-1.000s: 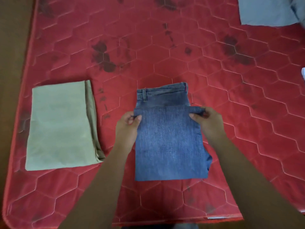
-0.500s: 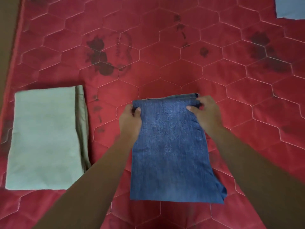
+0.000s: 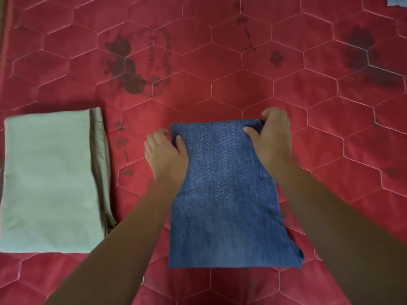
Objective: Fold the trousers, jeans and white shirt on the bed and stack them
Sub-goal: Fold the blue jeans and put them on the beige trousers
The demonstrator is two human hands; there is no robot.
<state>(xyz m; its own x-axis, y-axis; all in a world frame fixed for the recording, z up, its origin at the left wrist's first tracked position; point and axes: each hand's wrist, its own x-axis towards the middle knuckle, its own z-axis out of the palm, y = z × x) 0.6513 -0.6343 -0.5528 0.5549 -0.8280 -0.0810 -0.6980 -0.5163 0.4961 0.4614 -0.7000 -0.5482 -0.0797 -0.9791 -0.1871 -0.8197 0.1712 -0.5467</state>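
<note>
Pinching far corners of folded jeans (image 3: 226,194) | left hand (image 3: 166,155), right hand (image 3: 272,142) fingers gripping denim | risk: uneven release skews fold, stack on khaki trousers (image 3: 48,181) leans

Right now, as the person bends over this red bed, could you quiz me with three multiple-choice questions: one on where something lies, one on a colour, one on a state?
1. Where do the folded trousers lie relative to the jeans?
A. To their left
B. On top of them
C. To their right

2. What colour are the trousers?
A. Black
B. Pale green
C. Orange

3. How do the jeans lie?
A. Folded flat
B. Rolled up
C. Spread at full length

Answers:
1 A: they rest apart on the mattress, at the picture's left.
2 B: the cloth is pale green.
3 A: the left hand and right hand grip the far corners of a flat rectangle.
</note>
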